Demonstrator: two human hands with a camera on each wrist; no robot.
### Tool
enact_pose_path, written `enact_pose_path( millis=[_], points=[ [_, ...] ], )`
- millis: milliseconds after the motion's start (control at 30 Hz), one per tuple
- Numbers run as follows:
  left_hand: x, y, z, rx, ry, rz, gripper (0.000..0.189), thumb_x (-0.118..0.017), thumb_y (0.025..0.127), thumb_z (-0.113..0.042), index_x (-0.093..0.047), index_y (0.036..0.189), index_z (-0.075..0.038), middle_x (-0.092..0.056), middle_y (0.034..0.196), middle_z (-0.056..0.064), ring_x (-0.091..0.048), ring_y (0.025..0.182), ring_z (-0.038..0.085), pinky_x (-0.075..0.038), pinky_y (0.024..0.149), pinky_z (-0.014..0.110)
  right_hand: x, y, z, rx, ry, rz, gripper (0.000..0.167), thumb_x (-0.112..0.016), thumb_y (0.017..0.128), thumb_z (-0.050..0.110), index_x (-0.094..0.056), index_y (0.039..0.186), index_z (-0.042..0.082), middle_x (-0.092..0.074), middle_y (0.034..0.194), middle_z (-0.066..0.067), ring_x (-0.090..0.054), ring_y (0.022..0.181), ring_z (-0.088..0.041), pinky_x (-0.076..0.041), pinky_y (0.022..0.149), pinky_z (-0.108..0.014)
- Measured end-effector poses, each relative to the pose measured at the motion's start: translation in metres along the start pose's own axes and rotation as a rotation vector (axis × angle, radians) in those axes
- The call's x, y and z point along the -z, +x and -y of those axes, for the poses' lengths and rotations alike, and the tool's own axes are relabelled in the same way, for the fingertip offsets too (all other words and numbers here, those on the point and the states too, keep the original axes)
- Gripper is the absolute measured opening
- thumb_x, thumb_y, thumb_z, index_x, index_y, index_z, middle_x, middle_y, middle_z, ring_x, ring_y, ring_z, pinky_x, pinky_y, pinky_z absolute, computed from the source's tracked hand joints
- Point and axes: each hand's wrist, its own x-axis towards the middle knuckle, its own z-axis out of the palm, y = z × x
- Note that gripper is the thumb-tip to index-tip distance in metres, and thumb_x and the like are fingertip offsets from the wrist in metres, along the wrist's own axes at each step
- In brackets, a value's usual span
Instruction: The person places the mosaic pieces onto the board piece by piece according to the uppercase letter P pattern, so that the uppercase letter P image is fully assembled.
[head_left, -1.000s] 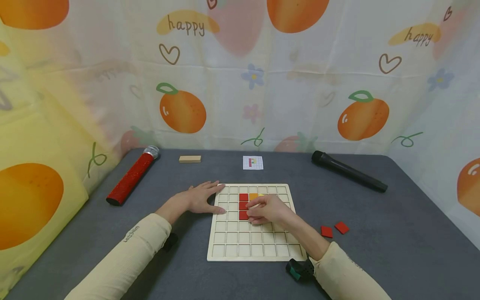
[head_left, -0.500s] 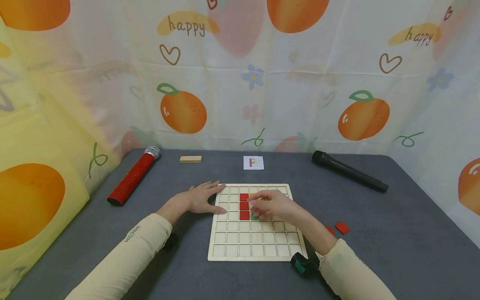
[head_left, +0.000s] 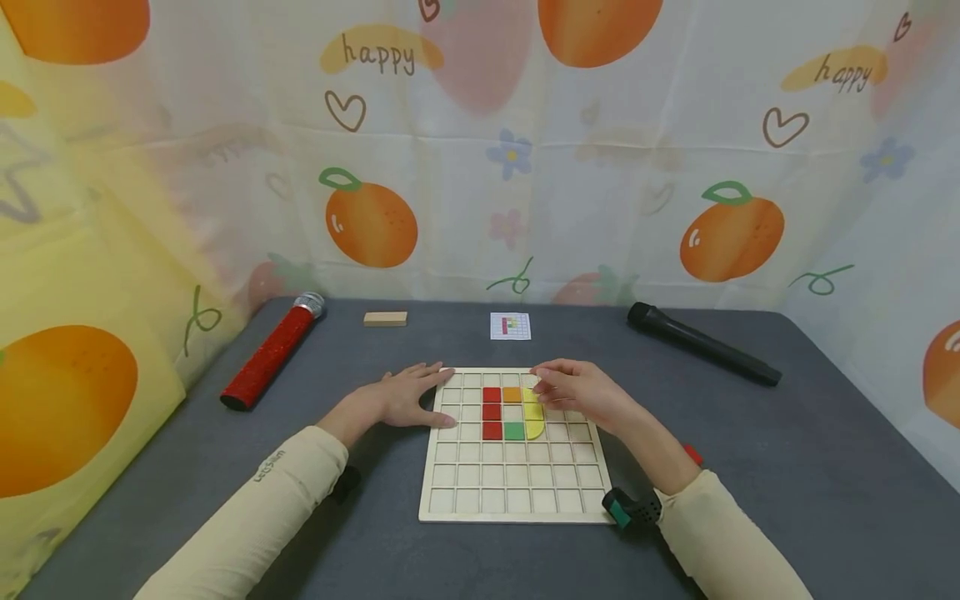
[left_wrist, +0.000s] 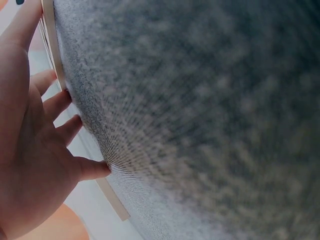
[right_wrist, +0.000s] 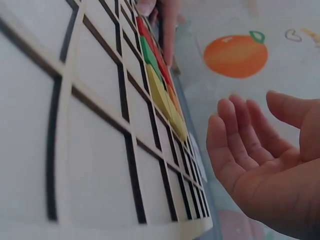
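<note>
A pale gridded board (head_left: 480, 500) lies on the grey table. In its cells are a column of red tiles (head_left: 491, 412), an orange tile (head_left: 512, 395), a green tile (head_left: 514, 431) and yellow tiles (head_left: 534, 412) with rounded outer corners. My left hand (head_left: 401, 398) rests on the board's left edge, fingers spread; the left wrist view shows its fingers (left_wrist: 67, 127) along that edge. Just above the upper right of the board hovers my right hand (head_left: 588, 392), beside the yellow tiles. In the right wrist view its fingers (right_wrist: 232, 132) are loosely bent, apart from the board, holding nothing.
Behind the board stand a small printed pattern card (head_left: 511, 326) and a wooden block (head_left: 386, 319). A red microphone (head_left: 270, 354) lies left, a black microphone (head_left: 705, 343) right. One loose red tile (head_left: 693, 454) shows partly behind my right forearm.
My right hand has moved right and away from the middle of the board, uncovering the green, orange and yellow tiles. My left hand stays on the edge. The right forearm now covers more of the loose red tiles.
</note>
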Motion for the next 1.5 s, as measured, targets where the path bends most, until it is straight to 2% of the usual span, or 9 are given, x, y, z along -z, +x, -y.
enact_pose_path(
  millis=[200, 433, 700, 867, 1000, 1267, 1500],
  points=[
    [-0.001, 0.0, 0.0, -0.006, 0.003, 0.001, 0.095, -0.058, 0.081, -0.068, -0.021, 0.154, -0.02, -0.016, 0.158, 0.008, -0.011, 0.143, 0.034, -0.012, 0.104, 0.067, 0.017, -0.002, -0.006, -0.002, 0.024, -0.04, 0.045, -0.053, 0.1, 0.021, -0.047, 0.131, -0.01, -0.06, 0.102, -0.015, -0.062, 0.091, -0.019, -0.051, 0.085, -0.03],
    [-0.001, 0.001, 0.002, -0.011, 0.005, 0.003, 0.095, -0.057, 0.081, -0.069, -0.021, 0.154, -0.019, -0.015, 0.158, 0.009, -0.01, 0.143, 0.034, -0.012, 0.104, 0.067, 0.05, -0.017, -0.016, 0.004, -0.084, -0.024, 0.048, -0.052, 0.1, 0.024, -0.044, 0.133, -0.011, -0.059, 0.114, -0.021, -0.061, 0.102, -0.022, -0.049, 0.089, -0.032],
    [-0.002, 0.003, 0.004, -0.019, 0.0, 0.001, 0.094, -0.057, 0.082, -0.068, -0.021, 0.154, -0.018, -0.016, 0.157, 0.009, -0.011, 0.142, 0.035, -0.012, 0.104, 0.068, 0.087, -0.045, -0.025, 0.015, -0.171, -0.005, 0.055, -0.051, 0.101, 0.03, -0.041, 0.136, -0.011, -0.055, 0.121, -0.023, -0.056, 0.111, -0.029, -0.047, 0.093, -0.035],
    [-0.003, 0.003, 0.004, -0.015, 0.003, 0.003, 0.094, -0.057, 0.082, -0.068, -0.021, 0.154, -0.02, -0.015, 0.158, 0.008, -0.01, 0.143, 0.034, -0.011, 0.104, 0.067, 0.106, -0.06, -0.032, 0.025, -0.274, -0.001, 0.053, -0.051, 0.101, 0.03, -0.042, 0.136, -0.009, -0.055, 0.123, -0.023, -0.055, 0.111, -0.031, -0.047, 0.091, -0.036],
    [-0.002, 0.002, 0.005, -0.011, 0.0, 0.003, 0.094, -0.057, 0.081, -0.068, -0.021, 0.154, -0.02, -0.015, 0.158, 0.008, -0.01, 0.143, 0.034, -0.01, 0.104, 0.067, 0.114, -0.07, -0.036, 0.023, -0.327, 0.009, 0.05, -0.052, 0.1, 0.029, -0.045, 0.134, -0.007, -0.058, 0.12, -0.02, -0.057, 0.109, -0.029, -0.049, 0.088, -0.033],
    [-0.002, 0.002, 0.005, -0.009, 0.002, 0.009, 0.095, -0.056, 0.082, -0.069, -0.02, 0.154, -0.02, -0.014, 0.158, 0.008, -0.01, 0.143, 0.034, -0.01, 0.104, 0.068, 0.123, -0.09, -0.042, 0.061, -0.406, 0.058, 0.045, -0.056, 0.098, 0.022, -0.049, 0.13, -0.009, -0.056, 0.123, -0.024, -0.061, 0.104, -0.02, -0.051, 0.083, -0.03],
    [0.0, 0.002, 0.004, -0.012, 0.003, 0.009, 0.095, -0.056, 0.082, -0.069, -0.02, 0.154, -0.019, -0.014, 0.158, 0.008, -0.01, 0.143, 0.034, -0.011, 0.104, 0.068, 0.132, -0.108, -0.046, 0.177, -0.428, 0.18, 0.041, -0.061, 0.094, 0.01, -0.049, 0.128, -0.012, -0.058, 0.116, -0.025, -0.06, 0.1, -0.01, -0.052, 0.078, -0.029]
  ],
)
